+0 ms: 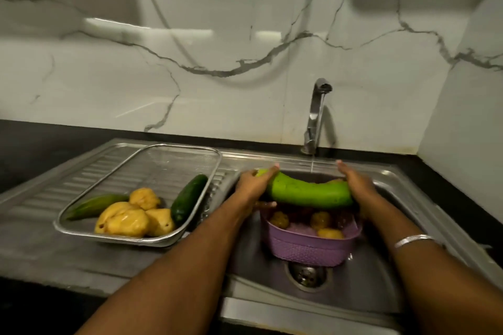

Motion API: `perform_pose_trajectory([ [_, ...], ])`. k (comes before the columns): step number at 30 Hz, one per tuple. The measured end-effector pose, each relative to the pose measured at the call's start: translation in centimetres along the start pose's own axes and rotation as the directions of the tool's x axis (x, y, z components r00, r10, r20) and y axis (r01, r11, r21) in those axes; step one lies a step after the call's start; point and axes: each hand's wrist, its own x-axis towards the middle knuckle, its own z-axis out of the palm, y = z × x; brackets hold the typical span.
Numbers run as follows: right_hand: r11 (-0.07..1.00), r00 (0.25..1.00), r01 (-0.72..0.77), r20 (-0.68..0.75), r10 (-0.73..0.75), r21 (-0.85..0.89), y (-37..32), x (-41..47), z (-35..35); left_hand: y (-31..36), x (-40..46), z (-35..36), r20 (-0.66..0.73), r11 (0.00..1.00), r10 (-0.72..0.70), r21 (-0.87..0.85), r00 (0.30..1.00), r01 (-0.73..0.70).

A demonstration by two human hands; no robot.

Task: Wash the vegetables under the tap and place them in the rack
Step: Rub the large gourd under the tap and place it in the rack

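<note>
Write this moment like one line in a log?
step: washing | both hands hold gourd over sink | tap running | rack: cucumbers, yellow vegetables | purple basket below

I held a long green gourd (307, 191) over the sink (381, 291), my left hand (251, 185) gripping one end, my right hand (356, 182) the other, above a purple basket (307, 246) beneath the running tap (315, 117).

long green gourd (307, 190): level over sink, gripped at both ends | rack (209, 171): two cucumbers, yellow vegetables
</note>
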Motion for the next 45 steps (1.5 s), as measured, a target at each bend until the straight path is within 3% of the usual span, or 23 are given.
perform_pose_trajectory([
  [2, 0.991, 0.990, 0.060, -0.132, -0.044, 0.121, -2.9, -3.5, 0.0, 0.4, -0.5, 0.0, -0.059, 0.972, 0.168, 0.174, 0.984, -0.156],
  [4, 0.961, 0.937, 0.243, -0.289, -0.196, 0.135, -5.4, -7.1, 0.4, 1.0, -0.6, 0.5, -0.133, 0.863, 0.427, 0.356, 0.895, -0.359],
  [7, 0.904, 0.879, 0.370, -0.396, -0.265, 0.215, -7.5, -11.1, 1.3, 1.5, -1.0, 0.8, -0.176, 0.840, 0.498, 0.341, 0.849, -0.422],
  [9, 0.930, 0.920, 0.243, -0.371, -0.130, 0.276, -6.0, -10.4, 2.0, 0.7, -0.7, 0.6, -0.146, 0.868, 0.335, 0.433, 0.931, -0.245],
  [11, 0.937, 0.971, -0.083, -0.186, 0.153, 0.339, -3.3, -8.2, 2.1, -0.5, -0.8, 0.2, -0.101, 0.822, 0.128, 0.568, 0.987, -0.048],
  [13, 0.914, 0.962, -0.194, -0.113, 0.248, 0.355, -2.9, -7.3, 2.3, -0.4, -0.8, 0.2, -0.086, 0.767, 0.207, 0.633, 0.975, -0.107],
  [16, 0.953, 0.899, 0.139, -0.438, -0.007, 0.270, -6.9, -9.1, 1.7, 2.2, -2.8, 1.4, -0.132, 0.695, 0.633, 0.533, 0.763, -0.483],
  [18, 0.900, 0.815, 0.385, -0.532, -0.228, 0.204, -8.3, -10.1, 1.6, 2.8, -3.3, 1.6, -0.185, 0.663, 0.728, 0.433, 0.660, -0.611],
  [21, 0.993, 0.935, 0.076, -0.340, -0.102, -0.087, -5.2, -9.9, 2.2, 0.6, -1.6, 0.9, -0.136, 0.779, 0.436, 0.552, 0.889, -0.298],
  [23, 0.985, 0.969, -0.059, -0.247, 0.017, -0.162, -3.3, -8.9, 2.0, -0.4, -0.9, 0.3, -0.124, 0.711, 0.385, 0.672, 0.915, -0.208],
  [24, 0.989, 0.960, 0.000, -0.275, -0.042, -0.148, -3.9, -8.8, 1.6, -0.1, -1.1, 0.6, -0.111, 0.689, 0.507, 0.648, 0.855, -0.324],
  [26, 0.962, 0.884, 0.263, -0.382, -0.269, -0.069, -6.6, -9.6, 1.4, 1.7, -2.6, 1.2, -0.158, 0.604, 0.770, 0.494, 0.618, -0.625],
  [28, 0.869, 0.762, 0.495, -0.480, -0.434, 0.000, -8.5, -10.5, 1.4, 2.6, -3.1, 1.9, -0.228, 0.507, 0.862, 0.368, 0.453, -0.779],
  [29, 0.876, 0.760, 0.481, -0.477, -0.441, -0.045, -8.4, -10.6, 1.3, 2.4, -2.8, 2.0, -0.228, 0.558, 0.830, 0.338, 0.509, -0.758],
  [30, 0.910, 0.794, 0.392, -0.452, -0.407, -0.131, -7.6, -10.1, 1.4, 1.8, -2.1, 1.9, -0.204, 0.680, 0.725, 0.361, 0.658, -0.638],
  [32, 0.941, 0.939, 0.010, -0.321, -0.126, -0.340, -4.6, -9.5, 1.5, -0.1, -1.0, 1.3, -0.164, 0.831, 0.340, 0.514, 0.926, -0.214],
  [34, 0.935, 0.948, -0.006, -0.301, -0.109, -0.356, -4.7, -9.5, 1.2, -0.4, -1.5, 1.3, -0.177, 0.810, 0.359, 0.547, 0.916, -0.212],
  [36, 0.937, 0.856, 0.306, -0.383, -0.348, -0.166, -7.3, -9.7, 1.0, 1.2, -2.9, 1.9, -0.218, 0.711, 0.683, 0.416, 0.697, -0.567],
  [38, 0.830, 0.723, 0.558, -0.493, -0.483, 0.006, -9.3, -10.7, 0.7, 2.4, -3.9, 2.6, -0.246, 0.519, 0.854, 0.362, 0.458, -0.774],
  [39, 0.822, 0.714, 0.569, -0.493, -0.498, -0.007, -9.1, -10.8, 0.6, 2.2, -3.4, 2.5, -0.230, 0.534, 0.846, 0.343, 0.482, -0.773],
  [42, 0.938, 0.918, 0.095, -0.335, -0.211, -0.333, -5.0, -9.8, 0.6, 0.1, -1.5, 1.7, -0.113, 0.822, 0.377, 0.498, 0.919, -0.275],
  [43, 0.925, 0.949, -0.024, -0.301, -0.099, -0.379, -4.0, -9.4, 0.5, -0.3, -1.6, 1.6, -0.092, 0.790, 0.282, 0.587, 0.955, -0.177],
  [45, 0.946, 0.928, 0.003, -0.353, -0.123, -0.323, -5.2, -9.0, 0.1, 0.4, -1.8, 2.1, -0.089, 0.749, 0.444, 0.584, 0.891, -0.314],
])
